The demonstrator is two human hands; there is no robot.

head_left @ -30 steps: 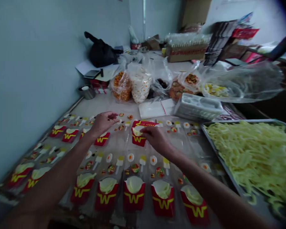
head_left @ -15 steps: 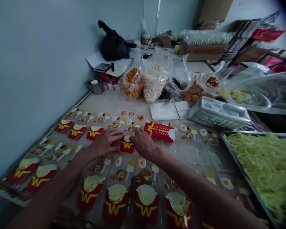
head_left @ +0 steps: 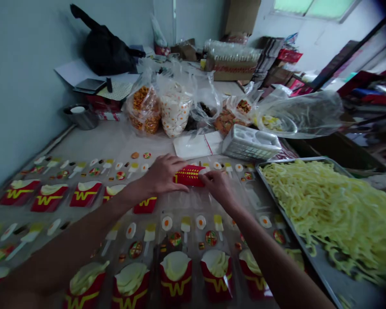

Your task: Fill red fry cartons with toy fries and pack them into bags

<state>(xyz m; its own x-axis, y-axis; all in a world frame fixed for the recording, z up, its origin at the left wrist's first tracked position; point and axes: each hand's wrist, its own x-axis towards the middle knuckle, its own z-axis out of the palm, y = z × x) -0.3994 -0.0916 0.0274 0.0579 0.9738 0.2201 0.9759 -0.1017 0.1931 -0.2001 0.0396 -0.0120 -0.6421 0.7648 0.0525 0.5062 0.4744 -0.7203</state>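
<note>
"Red box [head_left: 190,175] in the head view: which way does it point?"

"Long axis left to right, pale curved end toward the right hand [head_left: 220,184]."

"And the fingers?"

"Right ones pinch that pale end. The left hand [head_left: 164,174] has thumb and fingers spread about the other end; whether they grip, I can't tell."

"Where is it?"

"Between both hands, over the bench [head_left: 107,139], beyond the near row of filled boxes [head_left: 175,283], left of the metal tray [head_left: 334,283] of yellow strips [head_left: 324,201]."
</note>
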